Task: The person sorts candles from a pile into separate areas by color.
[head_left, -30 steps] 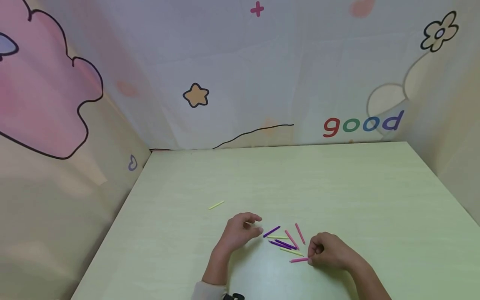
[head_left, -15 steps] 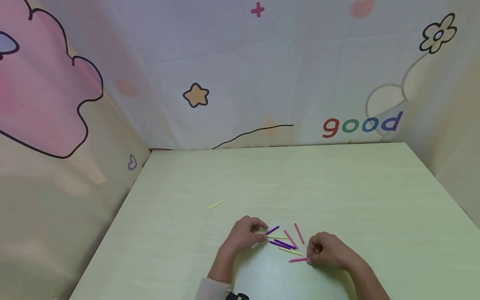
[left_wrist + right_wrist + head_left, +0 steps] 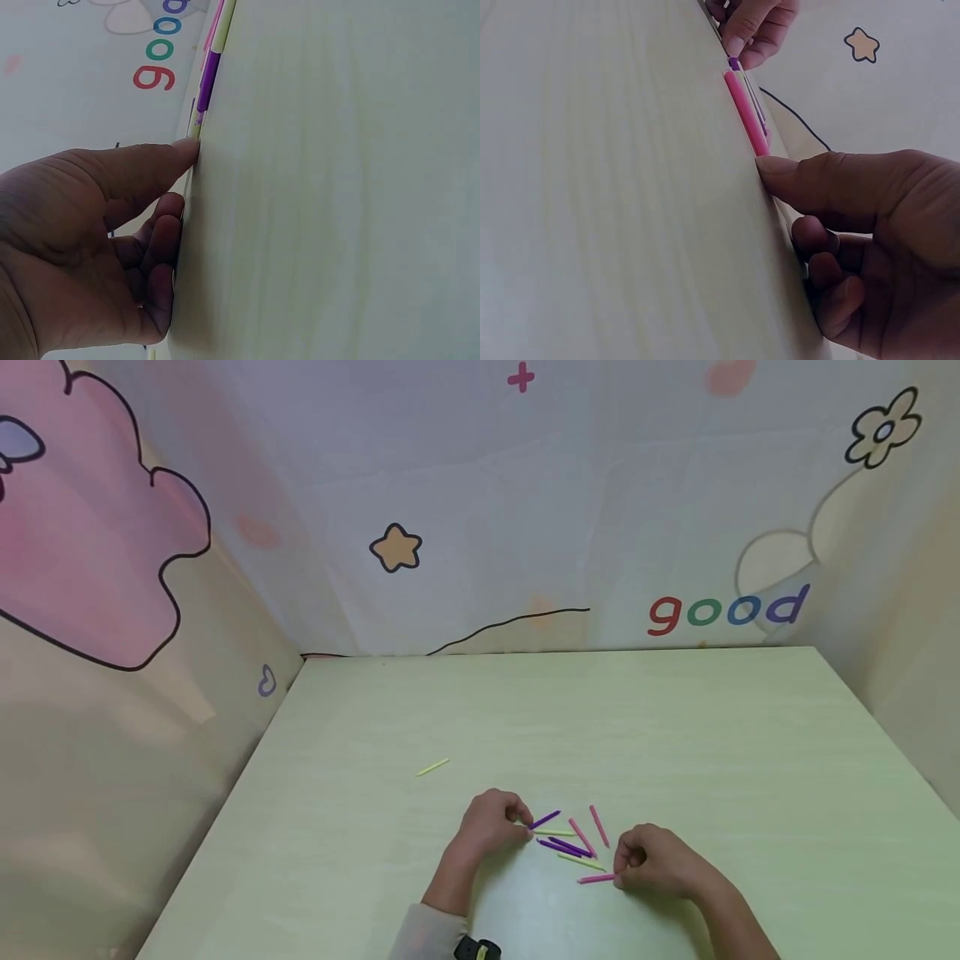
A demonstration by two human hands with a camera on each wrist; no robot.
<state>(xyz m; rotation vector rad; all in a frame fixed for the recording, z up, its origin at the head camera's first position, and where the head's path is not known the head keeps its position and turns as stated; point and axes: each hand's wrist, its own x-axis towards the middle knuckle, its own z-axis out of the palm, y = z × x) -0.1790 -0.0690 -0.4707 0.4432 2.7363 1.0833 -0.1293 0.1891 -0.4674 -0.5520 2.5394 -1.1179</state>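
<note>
In the head view, several short coloured sticks lie loosely together on the table. My left hand (image 3: pixel 491 824) is at their left side, thumb and forefinger pinching the left end of the upper purple stick (image 3: pixel 547 818). A yellow stick (image 3: pixel 557 833) has its end right by that thumb. At the lower right, my right hand (image 3: pixel 656 864) pinches the right end of a pink stick (image 3: pixel 596 879), which also shows as a pink stick (image 3: pixel 746 112) at the thumb tip in the right wrist view. Between the hands are two more purple sticks (image 3: pixel 566 847), a second yellow stick (image 3: pixel 581 862) and two pink sticks (image 3: pixel 599 827).
A lone yellow stick (image 3: pixel 432 767) lies farther back on the left of the pale table (image 3: pixel 675 735). Printed cloth walls (image 3: pixel 480 527) stand behind the table and along its sides. A dark strap with a device (image 3: pixel 477 948) is on the left wrist.
My left hand has moved right and slightly down to the upper purple stick and closed its fingertips on its end. The right hand keeps its hold on the pink stick.
</note>
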